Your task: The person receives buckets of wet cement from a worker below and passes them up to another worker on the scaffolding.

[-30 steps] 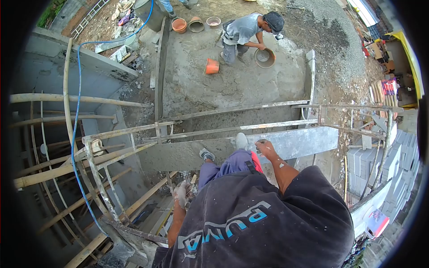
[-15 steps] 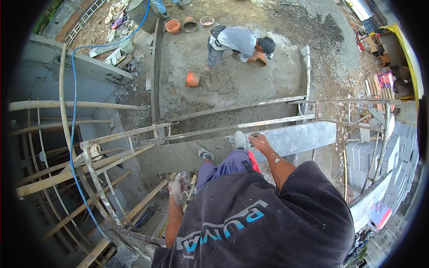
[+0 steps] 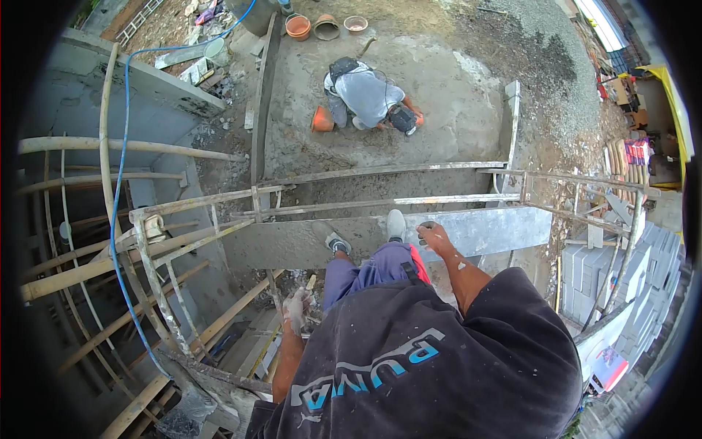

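Looking down past the far edge of the plank onto a broad grey slab (image 3: 431, 154), edged by upright boards at left and right. Also seeing pale scaffold rails (image 3: 329, 208) along the plank's far long edge, running roughly parallel to it.

Then coming to the plank (image 3: 475, 233) itself, long, narrow and lying flat underfoot, across the body's front. Pointing lengthwise from left to right, with long axis slightly slanted, higher in view towards the right end. Dull and mortar-coloured on the left half, paler and bluish on the right.

Crouching low on the slab, beyond the rails: a co-worker (image 3: 369, 95), bent forward with head down, towards the right. Tilted just beside, to the left: an orange bucket (image 3: 322, 118). Standing in a row at the slab's far left: an orange pot (image 3: 298, 28), a dark pot (image 3: 326, 29) and a pale basin (image 3: 355, 24).

Hovering above the plank's middle, just right of the right shoe (image 3: 396, 224): the right hand (image 3: 433, 238), with fingers loosely curled. Cannot tell of anything held there. Hanging off the near long edge, left of the legs: the left hand (image 3: 295, 307), dusted pale, part open, with fingers slightly bent and seemingly around nothing.
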Tool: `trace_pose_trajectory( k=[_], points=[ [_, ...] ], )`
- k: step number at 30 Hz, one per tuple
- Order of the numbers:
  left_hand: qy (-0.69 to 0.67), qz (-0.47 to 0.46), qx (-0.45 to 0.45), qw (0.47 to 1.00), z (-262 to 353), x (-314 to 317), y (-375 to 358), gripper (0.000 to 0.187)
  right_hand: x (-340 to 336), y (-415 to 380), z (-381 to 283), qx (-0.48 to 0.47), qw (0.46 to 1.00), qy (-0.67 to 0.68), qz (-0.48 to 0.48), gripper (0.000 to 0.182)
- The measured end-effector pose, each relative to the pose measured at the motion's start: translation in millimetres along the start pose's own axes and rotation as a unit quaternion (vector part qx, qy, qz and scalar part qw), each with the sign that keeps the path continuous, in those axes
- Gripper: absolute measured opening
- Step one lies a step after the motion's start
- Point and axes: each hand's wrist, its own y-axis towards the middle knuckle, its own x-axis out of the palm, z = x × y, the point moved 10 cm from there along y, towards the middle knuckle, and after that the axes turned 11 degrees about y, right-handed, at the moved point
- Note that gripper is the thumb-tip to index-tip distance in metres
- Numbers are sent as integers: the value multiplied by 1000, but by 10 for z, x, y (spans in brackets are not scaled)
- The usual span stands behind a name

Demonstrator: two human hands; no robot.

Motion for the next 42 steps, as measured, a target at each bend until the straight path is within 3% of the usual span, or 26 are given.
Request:
trace_pose_trajectory(
  k=[8, 14, 17, 20, 23, 24, 26, 29, 31, 35, 37, 39, 42],
  points=[
    [2, -8, -10, 1000, 131, 60, 92, 24, 238, 72, -196, 27, 1000, -9, 0, 44],
    [36, -23, -30, 999, 157, 85, 571, 24, 690, 120, -307, 62, 998, -24, -3, 41],
    [50, -37, -40, 997, 292, 237, 829, 24, 956, 251, -213, -20, 999, -40, -31, 41],
    [87, -62, -51, 993, 331, 450, 1190, 22, 1284, -35, -274, 91, 996, -10, -24, 39],
    [80, -109, -5, 991, 377, 855, 1716, 21, 1479, -17, 126, 115, 992, 7, -43, 37],
    [94, -93, -18, 991, 400, 978, 1837, 22, 1487, -20, 194, 117, 991, -46, -38, 37],
    [145, -86, 6, 986, 662, 1319, 2015, 25, 1544, -118, 142, 120, 981, -150, -29, 35],
    [111, -97, 116, 982, 832, 1990, 2661, 31, 1536, -194, 615, 156, 983, -96, -24, 36],
    [171, -107, 159, 966, 985, 2533, 3165, 44, 1471, -283, 977, 174, 983, -59, -9, 36],
    [138, -110, 285, 942, 2109, 3677, 3593, 66, 1276, -368, 1527, 204, 977, 28, 51, 32],
    [130, 15, 445, 886, 3095, 3883, 3358, 60, 1254, -396, 1541, 206, 974, 56, 70, 30],
    [23, -75, 467, 881, 3627, 4232, 3443, 50, 1256, -399, 1552, 216, 971, 76, 74, 30],
    [1, -21, 463, 886, 3915, 4212, 3210, 42, 1154, -409, 1680, 216, 971, 66, 82, 29]
  ],
)
